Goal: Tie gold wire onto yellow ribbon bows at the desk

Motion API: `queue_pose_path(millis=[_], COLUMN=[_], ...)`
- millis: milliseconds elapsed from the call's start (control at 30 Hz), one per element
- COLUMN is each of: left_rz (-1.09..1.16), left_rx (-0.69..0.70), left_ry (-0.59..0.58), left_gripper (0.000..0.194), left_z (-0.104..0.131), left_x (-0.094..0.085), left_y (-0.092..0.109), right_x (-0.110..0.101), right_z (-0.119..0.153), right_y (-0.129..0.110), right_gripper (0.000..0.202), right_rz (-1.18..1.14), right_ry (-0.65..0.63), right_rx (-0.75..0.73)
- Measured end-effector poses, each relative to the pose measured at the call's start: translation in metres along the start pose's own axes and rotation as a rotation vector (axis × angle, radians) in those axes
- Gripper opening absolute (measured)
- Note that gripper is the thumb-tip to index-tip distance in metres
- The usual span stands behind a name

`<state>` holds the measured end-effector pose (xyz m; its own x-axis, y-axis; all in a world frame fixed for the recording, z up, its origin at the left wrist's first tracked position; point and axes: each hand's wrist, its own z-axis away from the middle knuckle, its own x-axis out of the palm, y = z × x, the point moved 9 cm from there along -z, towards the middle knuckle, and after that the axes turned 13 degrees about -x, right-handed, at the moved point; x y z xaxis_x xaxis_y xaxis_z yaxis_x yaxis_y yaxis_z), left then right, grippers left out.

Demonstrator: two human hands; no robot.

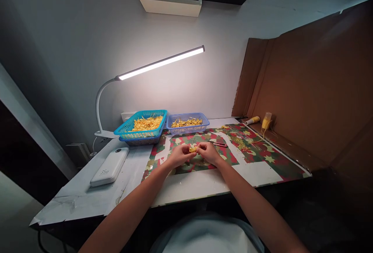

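Observation:
My left hand (180,156) and my right hand (208,152) meet over the patterned mat, fingers pinched around a small yellow piece (192,150). It looks like folded ribbon or cloth, but the fingers cover part of it. Just behind my right hand lies a slim pinkish tool with dark parts (220,144), perhaps thread snips. A pile of tiny yellow-green bits (240,144) is spread to the right of the hands.
A teal basket (122,130) and a purple-blue basket (188,129) hold yellow pieces. At left are a white power bank (109,167) and a lit lamp (161,63). A yellow thread spool (265,123) stands right, by a cardboard wall (314,82). The camouflage-patterned mat (268,159) covers the table's right side.

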<state>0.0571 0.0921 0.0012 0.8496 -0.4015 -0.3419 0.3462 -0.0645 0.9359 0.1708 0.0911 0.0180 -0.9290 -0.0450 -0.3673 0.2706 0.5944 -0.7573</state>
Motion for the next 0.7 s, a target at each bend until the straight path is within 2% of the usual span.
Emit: queue_pose_path(millis=[100,567,700], left_rz=[-0.002,-0.061,-0.058], left_rx=[0.047,0.070,0.068], left_ry=[-0.014,0.035,0.063], left_gripper=[0.040,0.038,0.032], left_z=[0.0010,0.0001,-0.0011], left_x=[0.0025,0.0019,0.0005], left_y=[0.0050,0.0094,0.0085], right_x=[0.0014,0.0021,-0.0028], right_z=[-0.0002,0.0001,0.0016], right_y=[0.0007,-0.0052,-0.0027], right_gripper=[0.021,0.023,0.029], right_rz=[0.016,0.101,0.158], right_ry=[-0.006,-0.011,0.065], right_rx=[-0.016,-0.040,-0.004])
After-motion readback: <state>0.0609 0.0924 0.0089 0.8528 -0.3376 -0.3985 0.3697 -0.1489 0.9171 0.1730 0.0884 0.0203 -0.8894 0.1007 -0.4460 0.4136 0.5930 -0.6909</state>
